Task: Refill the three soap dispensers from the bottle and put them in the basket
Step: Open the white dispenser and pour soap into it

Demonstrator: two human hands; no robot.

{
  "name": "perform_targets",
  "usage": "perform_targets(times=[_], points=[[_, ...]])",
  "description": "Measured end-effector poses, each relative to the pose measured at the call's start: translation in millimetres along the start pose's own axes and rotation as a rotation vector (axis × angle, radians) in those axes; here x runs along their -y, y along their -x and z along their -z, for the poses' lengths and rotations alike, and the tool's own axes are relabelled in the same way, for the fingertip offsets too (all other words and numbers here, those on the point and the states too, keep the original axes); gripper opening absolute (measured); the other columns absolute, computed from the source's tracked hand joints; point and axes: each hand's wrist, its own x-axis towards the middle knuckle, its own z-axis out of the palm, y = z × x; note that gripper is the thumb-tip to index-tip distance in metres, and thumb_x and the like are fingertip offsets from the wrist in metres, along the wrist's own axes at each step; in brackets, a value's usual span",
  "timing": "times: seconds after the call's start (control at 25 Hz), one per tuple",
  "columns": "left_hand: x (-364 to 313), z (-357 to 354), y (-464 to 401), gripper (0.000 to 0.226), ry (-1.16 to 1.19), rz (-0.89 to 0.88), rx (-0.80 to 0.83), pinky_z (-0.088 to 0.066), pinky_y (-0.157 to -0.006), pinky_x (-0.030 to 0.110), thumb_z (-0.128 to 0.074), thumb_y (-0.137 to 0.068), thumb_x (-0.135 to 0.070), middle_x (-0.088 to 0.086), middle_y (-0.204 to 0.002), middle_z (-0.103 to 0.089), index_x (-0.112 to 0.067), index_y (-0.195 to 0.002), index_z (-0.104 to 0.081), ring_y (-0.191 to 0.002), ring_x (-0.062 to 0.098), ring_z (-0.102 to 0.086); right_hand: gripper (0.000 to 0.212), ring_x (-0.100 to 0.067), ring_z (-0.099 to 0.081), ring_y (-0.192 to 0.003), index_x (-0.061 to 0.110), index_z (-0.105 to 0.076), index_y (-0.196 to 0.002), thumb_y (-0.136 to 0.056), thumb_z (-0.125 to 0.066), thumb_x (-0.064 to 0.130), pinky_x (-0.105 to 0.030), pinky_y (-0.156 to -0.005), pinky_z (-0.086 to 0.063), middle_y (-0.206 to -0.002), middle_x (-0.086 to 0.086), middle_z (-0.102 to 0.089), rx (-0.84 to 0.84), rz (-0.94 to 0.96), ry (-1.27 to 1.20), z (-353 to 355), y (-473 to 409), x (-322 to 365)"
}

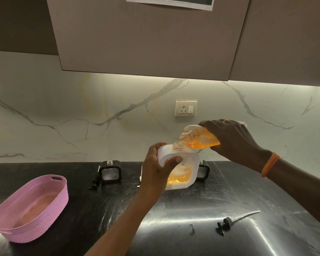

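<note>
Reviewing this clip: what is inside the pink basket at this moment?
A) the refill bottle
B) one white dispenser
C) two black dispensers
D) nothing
D: the pink basket shows only its bare floor; the white dispenser is in the left hand, and a black dispenser stands on the counter.

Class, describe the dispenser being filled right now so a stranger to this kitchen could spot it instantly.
Start at the wall socket on the marble backsplash and drop straight down. The white dispenser is lifted above the black counter in the left hand. Unlike the two black-framed dispensers standing behind, it is white and part-filled with orange soap.
</note>
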Motion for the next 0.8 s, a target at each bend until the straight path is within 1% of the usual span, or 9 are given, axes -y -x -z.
perform_targets(times=[0.24,0.48,0.68,0.8], points=[[-2.4,-0.1,1.1,0.05,-0.001,0.002,0.003,-0.054,-0.072,0.013,-0.074,-0.081,-0.034,-0.021,-0.105,-0.052,-0.035,-0.119,-0.043,-0.096,0.007,-0.059,0.065,-0.031,-0.07,-0.077,0.012,-0.062,-0.114,-0.056,-0.092,0.017,-0.044,-0.065,-0.055,-0.097,-0.008,-0.072,0.006,0.001,-0.002,-0.5,0.7,-1.6],[-3.7,0.3,1.3,0.051,0.026,0.012,0.006,-0.053,-0.069,0.011,-0.075,-0.08,-0.033,-0.019,-0.105,-0.053,-0.033,-0.121,-0.044,-0.095,0.007,-0.059,0.065,-0.031,-0.07,-0.077,0.013,-0.063,-0.113,-0.056,-0.092,0.016,-0.042,-0.064,-0.055,-0.097,-0.007,-0.073,-0.002,0.003,0.008,1.8,-0.8,0.1],[-2.2,0.6,0.5,0.051,0.014,0.007,0.008,-0.057,-0.074,0.018,-0.075,-0.08,-0.033,-0.019,-0.106,-0.054,-0.033,-0.121,-0.044,-0.096,0.009,-0.06,0.065,-0.031,-0.07,-0.075,0.012,-0.062,-0.113,-0.055,-0.093,0.017,-0.042,-0.064,-0.055,-0.096,-0.007,-0.073,0.001,0.011,0.019,1.4,-1.6,-0.8],[-2.9,0.2,0.0,0.051,0.019,0.007,0.008,-0.056,-0.073,0.016,-0.075,-0.08,-0.033,-0.018,-0.106,-0.054,-0.033,-0.12,-0.044,-0.097,0.01,-0.06,0.066,-0.031,-0.07,-0.077,0.012,-0.062,-0.113,-0.055,-0.092,0.017,-0.042,-0.063,-0.055,-0.097,-0.008,-0.073,0.005,0.009,0.023,0.3,-2.1,-1.9]])
